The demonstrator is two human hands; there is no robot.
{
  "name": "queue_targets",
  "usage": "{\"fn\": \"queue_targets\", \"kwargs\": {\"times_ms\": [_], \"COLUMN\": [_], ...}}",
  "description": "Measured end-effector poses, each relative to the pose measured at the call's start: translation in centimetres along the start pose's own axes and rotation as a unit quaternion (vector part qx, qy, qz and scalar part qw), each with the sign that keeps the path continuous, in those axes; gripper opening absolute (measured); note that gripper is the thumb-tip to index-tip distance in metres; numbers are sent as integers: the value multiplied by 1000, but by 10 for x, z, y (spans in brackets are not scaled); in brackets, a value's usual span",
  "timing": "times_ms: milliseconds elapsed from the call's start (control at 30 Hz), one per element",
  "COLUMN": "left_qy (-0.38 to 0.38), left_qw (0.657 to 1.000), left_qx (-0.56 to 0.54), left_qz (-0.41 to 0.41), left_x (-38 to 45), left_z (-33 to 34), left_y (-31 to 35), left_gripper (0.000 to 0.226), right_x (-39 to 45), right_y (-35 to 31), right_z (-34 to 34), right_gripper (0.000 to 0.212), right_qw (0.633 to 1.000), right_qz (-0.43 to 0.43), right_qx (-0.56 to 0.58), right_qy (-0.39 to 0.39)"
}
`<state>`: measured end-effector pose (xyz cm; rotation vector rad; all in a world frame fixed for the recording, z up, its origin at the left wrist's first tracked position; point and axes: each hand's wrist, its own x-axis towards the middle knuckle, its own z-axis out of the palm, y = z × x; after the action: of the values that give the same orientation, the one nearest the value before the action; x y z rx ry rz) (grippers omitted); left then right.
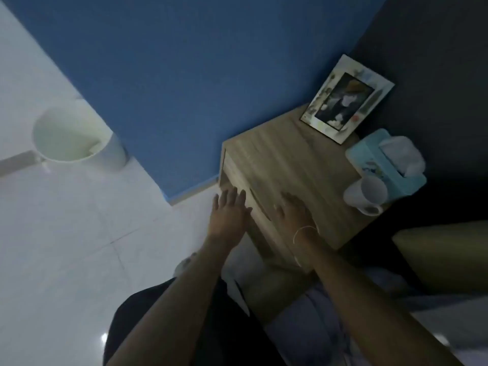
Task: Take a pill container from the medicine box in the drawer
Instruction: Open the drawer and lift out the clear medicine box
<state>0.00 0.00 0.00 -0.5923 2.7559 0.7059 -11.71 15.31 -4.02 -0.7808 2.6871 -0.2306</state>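
A wooden bedside cabinet [287, 165] stands against the blue wall. Its drawer front [257, 207] faces lower left and looks closed. My left hand [228, 212] is flat with fingers spread, just in front of the drawer front near its top edge. On the cabinet top near the front edge lies my right hand [293, 211], palm down, a thin bracelet on its wrist. Neither hand holds anything. The medicine box and pill container are hidden from view.
On the cabinet top stand a picture frame [346, 100], a teal tissue box [383, 162] and a white mug [367, 195]. A white bin [71, 136] sits on the tiled floor to the left. My legs are below the cabinet.
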Motion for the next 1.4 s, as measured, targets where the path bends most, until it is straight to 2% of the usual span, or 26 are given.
{"fn": "queue_targets", "kwargs": {"times_ms": [267,367,500,733,1000,1133,1400], "left_qy": [103,142,152,155,169,188,161], "left_qw": [992,987,987,985,976,970,965], "left_qx": [36,20,13,-34,-110,-132,-202], "left_qz": [-62,-69,-58,-64,-85,-82,-52], "left_x": [-53,-82,-94,-51,36,74,102], "left_z": [97,114,127,141,154,158,179], "left_y": [-5,10,24,20,1,-8,-8], "left_gripper": [51,50,52,53,58,62,73], "right_x": [-20,-47,-63,-30,30,36,37], "right_y": [26,40,52,50,48,50,51], "right_z": [50,54,58,65,68,73,76], "right_gripper": [44,45,45,47,51,53,54], "right_qw": [988,986,986,985,984,979,978], "right_qz": [-88,-107,-121,-129,-152,-169,-173], "right_qx": [17,15,22,27,-9,-20,-17], "right_qy": [128,129,112,112,98,113,113]}}
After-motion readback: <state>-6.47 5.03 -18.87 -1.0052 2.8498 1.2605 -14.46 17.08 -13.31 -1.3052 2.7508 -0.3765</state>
